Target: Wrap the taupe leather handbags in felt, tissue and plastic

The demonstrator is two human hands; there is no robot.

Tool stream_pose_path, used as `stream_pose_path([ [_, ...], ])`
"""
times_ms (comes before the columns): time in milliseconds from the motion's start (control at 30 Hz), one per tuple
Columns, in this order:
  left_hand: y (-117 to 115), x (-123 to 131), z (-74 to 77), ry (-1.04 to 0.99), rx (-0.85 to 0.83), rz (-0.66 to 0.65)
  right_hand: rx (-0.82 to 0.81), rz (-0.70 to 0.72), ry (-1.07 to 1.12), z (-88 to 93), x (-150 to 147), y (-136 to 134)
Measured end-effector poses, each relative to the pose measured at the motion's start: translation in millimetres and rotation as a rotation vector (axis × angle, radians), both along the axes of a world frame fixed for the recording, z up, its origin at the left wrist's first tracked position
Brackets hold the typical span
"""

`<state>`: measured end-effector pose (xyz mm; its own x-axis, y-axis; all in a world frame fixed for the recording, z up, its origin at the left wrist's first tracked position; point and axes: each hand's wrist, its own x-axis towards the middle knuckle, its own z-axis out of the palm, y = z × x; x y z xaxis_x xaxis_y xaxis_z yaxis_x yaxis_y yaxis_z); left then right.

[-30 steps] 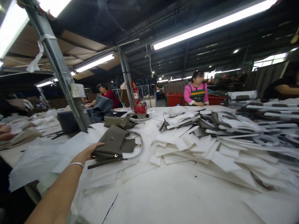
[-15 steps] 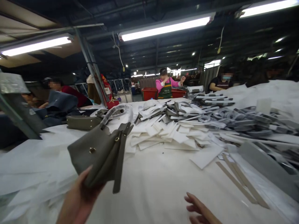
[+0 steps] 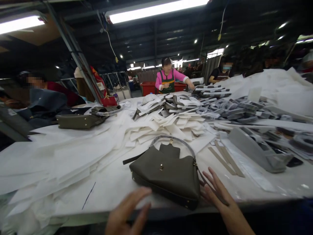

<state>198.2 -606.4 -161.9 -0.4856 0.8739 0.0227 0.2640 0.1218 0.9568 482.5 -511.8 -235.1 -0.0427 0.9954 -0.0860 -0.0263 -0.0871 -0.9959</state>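
An olive-brown handbag (image 3: pixel 166 173) lies on the white tabletop near its front edge, its base toward me. The wrapped handle arches behind it, and a strap sticks out to the left. A small gold-coloured clasp sits on its front panel. My left hand (image 3: pixel 129 212) is just in front of the bag's lower left side, thumb and fingers apart, with nothing in it. At the bag's right end is my right hand (image 3: pixel 217 189), fingers spread beside the dangling side strap; whether they touch the strap is unclear.
White sheets (image 3: pixel 73 150) spread over the left side. Another olive bag (image 3: pixel 78 120) lies farther back. Foam-like pieces (image 3: pixel 171 127) and wrapped grey handles (image 3: pixel 234 111) are heaped behind. Tan strips (image 3: pixel 226 160) lie at right. A co-worker in pink (image 3: pixel 168 78) stands across the table.
The handbag has come down and right from my left hand onto the table, and that hand has let go. My right hand has moved up to the bag's right end. The view has shifted.
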Motion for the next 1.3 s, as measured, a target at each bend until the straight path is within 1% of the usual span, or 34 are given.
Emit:
stream_pose_path([
  [33,14,-12,4.7,0.097,0.079,0.003,0.016,-0.023,-0.023,-1.6,1,-2],
  [67,29,-24,6.3,0.174,0.161,0.031,0.046,-0.037,-0.036,-3.3,-1,-4],
  [100,44,-35,4.7,0.205,0.194,0.034,0.079,-0.037,-0.040,-4.8,-5,-6],
  [133,56,-44,0.4,0.181,0.181,0.026,0.106,-0.027,-0.046,-6.0,-9,-8],
  [167,66,-50,-5.8,0.140,0.135,0.024,0.128,-0.010,-0.059,-7.0,-11,-10],
  [200,70,-53,-13.0,0.125,0.087,0.015,0.142,0.008,-0.085,-7.6,-12,-10],
  [267,66,-52,-26.7,0.123,0.007,-0.002,0.175,0.021,-0.218,-7.2,-4,-6],
  [333,48,-46,-34.1,0.143,-0.023,-0.050,0.274,-0.021,-0.431,-3.2,10,1],
  [400,30,-39,-32.5,0.148,-0.025,-0.100,0.463,-0.089,-0.676,5.7,24,7],
  [433,23,-35,-28.6,0.163,-0.017,-0.118,0.573,-0.105,-0.793,11.9,27,10],
  [467,20,-31,-23.4,0.196,-0.003,-0.140,0.681,-0.086,-0.900,19.1,29,13],
  [500,20,-27,-17.6,0.251,0.016,-0.177,0.780,-0.027,-0.994,26.8,28,16],
  [533,24,-22,-12.1,0.321,0.040,-0.238,0.864,0.068,-1.071,34.5,24,21],
  [600,36,-11,-4.3,0.491,0.092,-0.434,0.973,0.306,-1.168,48.1,14,31],
  [667,53,0,-3.8,0.691,0.137,-0.621,1.017,0.502,-1.218,55.8,4,44],
  [700,61,3,-6.6,0.803,0.152,-0.685,1.021,0.564,-1.238,56.4,0,50],
  [767,73,7,-18.0,1.032,0.176,-0.752,1.024,0.641,-1.270,49.7,-4,61],
  [800,77,6,-25.8,1.135,0.190,-0.760,1.027,0.657,-1.282,42.6,-5,64],
  [867,80,2,-43.1,1.278,0.236,-0.755,1.045,0.640,-1.293,23.4,-5,67],
  [933,78,-4,-58.0,1.334,0.267,-0.739,1.054,0.601,-1.290,3.5,-3,63],
  [1000,72,-6,-66.2,1.320,0.235,-0.762,1.062,0.584,-1.284,-11.0,-2,57],
  [1100,64,-1,-66.3,1.260,0.143,-0.817,1.118,0.551,-1.293,-21.1,1,50],
  [1167,63,7,-63.5,1.260,0.125,-0.801,1.190,0.507,-1.291,-25.1,5,51],
  [1233,66,15,-61.7,1.305,0.148,-0.760,1.263,0.509,-1.259,-28.7,10,60],
  [1300,69,20,-61.6,1.368,0.193,-0.714,1.313,0.559,-1.195,-27.7,12,75],
])
